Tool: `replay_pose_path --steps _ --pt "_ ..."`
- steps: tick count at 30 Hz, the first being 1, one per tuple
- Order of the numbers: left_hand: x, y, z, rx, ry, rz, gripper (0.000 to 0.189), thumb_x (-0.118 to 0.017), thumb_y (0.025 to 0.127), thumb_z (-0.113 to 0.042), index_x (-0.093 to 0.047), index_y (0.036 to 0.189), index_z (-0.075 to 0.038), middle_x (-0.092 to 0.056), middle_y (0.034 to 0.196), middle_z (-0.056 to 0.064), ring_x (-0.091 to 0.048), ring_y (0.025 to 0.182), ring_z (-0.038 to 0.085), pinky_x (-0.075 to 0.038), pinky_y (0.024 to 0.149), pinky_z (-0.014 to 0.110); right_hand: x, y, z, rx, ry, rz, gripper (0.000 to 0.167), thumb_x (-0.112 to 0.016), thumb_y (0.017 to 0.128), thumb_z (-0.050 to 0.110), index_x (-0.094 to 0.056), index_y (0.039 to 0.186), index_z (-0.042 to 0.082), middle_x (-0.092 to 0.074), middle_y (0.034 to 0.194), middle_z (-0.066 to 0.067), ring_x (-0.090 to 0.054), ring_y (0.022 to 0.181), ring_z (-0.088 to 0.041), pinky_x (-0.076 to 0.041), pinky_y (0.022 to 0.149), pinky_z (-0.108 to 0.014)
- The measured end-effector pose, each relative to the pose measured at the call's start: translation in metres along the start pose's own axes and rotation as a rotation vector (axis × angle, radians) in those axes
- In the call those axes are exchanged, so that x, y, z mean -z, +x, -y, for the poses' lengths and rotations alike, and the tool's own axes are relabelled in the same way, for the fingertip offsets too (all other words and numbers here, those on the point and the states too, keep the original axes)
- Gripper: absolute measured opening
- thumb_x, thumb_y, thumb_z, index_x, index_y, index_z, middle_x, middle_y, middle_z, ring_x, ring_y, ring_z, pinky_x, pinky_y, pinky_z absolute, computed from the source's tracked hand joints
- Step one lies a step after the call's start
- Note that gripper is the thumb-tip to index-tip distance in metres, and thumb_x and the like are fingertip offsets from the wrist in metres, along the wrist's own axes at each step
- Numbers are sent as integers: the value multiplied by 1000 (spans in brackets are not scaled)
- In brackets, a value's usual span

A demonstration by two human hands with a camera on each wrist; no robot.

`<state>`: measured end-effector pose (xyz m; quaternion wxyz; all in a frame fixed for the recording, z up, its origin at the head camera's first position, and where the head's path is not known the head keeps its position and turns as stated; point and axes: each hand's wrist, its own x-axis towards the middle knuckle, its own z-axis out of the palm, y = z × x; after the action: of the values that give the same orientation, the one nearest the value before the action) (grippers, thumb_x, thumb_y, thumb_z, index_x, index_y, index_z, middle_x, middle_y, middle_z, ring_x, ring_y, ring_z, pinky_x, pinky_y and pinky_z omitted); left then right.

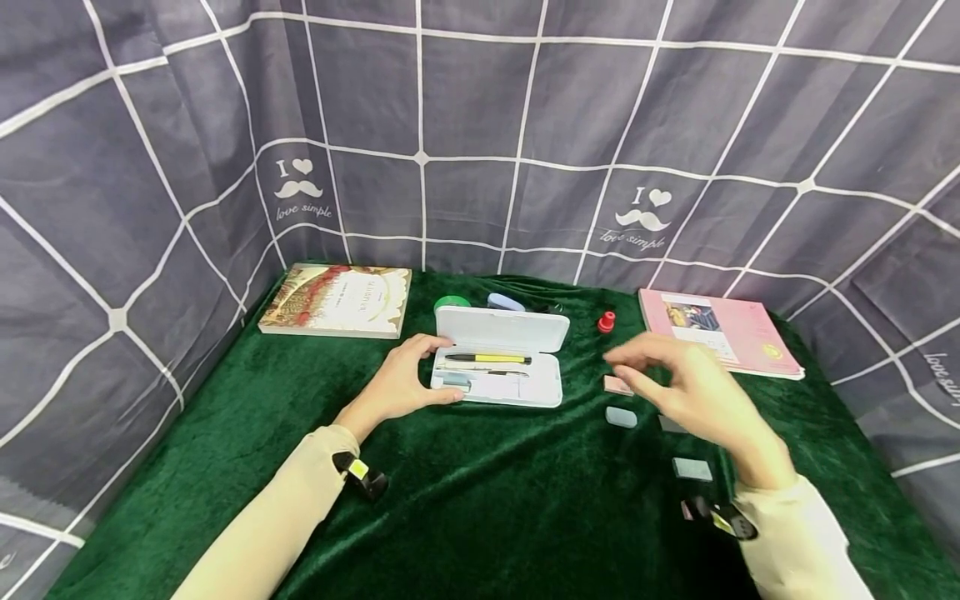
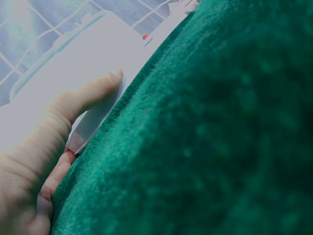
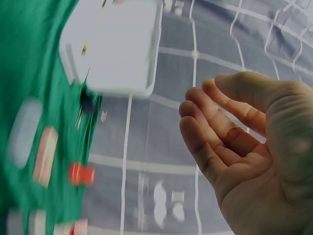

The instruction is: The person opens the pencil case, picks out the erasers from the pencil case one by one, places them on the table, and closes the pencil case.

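A white pencil case stands with its lid up near the middle of the table. Inside lie a yellow and black pen, a thinner pen and a pale blue block. My left hand holds the case's left end, thumb at the front corner and fingers towards the back. To the right of the case, my right hand hovers with bent, loose fingers and nothing in them. Under and beside it are a small pink block and a rounded pale blue piece.
At the back left lies a book; at the back right, a pink book. Behind the case are a green round item and a light blue item. A red piece and a pale block sit to the right.
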<state>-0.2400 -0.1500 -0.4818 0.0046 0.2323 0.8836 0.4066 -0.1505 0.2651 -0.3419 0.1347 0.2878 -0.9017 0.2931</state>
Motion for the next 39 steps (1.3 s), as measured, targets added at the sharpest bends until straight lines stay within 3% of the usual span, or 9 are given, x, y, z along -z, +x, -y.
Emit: replay_pose_path --steps 5,11,16,24,30,39 --pt "0 0 -1 -2 0 1 85 -100 83 -43 -62 154 -15 -62 154 11 -61 137 38 -51 116 58 -35 45 15 56 91 63 24 -83 100 5 -84 120 18 -82 107 8 -76 93 -6 -58 77 -22" --pt "1 -1 -4 -9 -5 0 84 -100 83 -43 -63 153 -14 -63 152 11 -62 137 37 -52 115 57 -89 88 34 76 178 160 20 -81 102 5 -83 122 7 -83 115 -6 -79 98 -16 -65 89 -43" --pt "2 -1 -5 -16 -13 9 85 -99 85 -42 -62 154 -11 -63 152 11 -61 138 37 -52 116 56 -130 110 45 48 162 236 21 -80 102 2 -83 122 3 -83 112 -11 -79 98 -19 -66 91 -40" --pt "3 0 -3 -14 -25 14 84 -100 86 -38 -61 154 -8 -62 153 11 -60 140 36 -51 118 55 -170 119 49 74 86 335 18 -80 98 -5 -85 113 3 -83 104 -8 -80 95 -20 -65 87 -31" --pt "4 0 -5 -13 -36 20 83 -100 85 -37 -61 154 -11 -62 154 11 -60 140 36 -52 118 54 -174 120 50 67 84 376 17 -81 98 -4 -86 110 6 -84 103 -7 -79 94 -19 -65 86 -31" --pt "2 0 -4 -7 -23 12 84 -100 84 -39 -62 154 -11 -62 154 11 -61 139 36 -52 117 54 -175 117 41 101 109 329 18 -80 96 -3 -86 109 7 -81 101 -5 -75 92 -14 -64 86 -30"
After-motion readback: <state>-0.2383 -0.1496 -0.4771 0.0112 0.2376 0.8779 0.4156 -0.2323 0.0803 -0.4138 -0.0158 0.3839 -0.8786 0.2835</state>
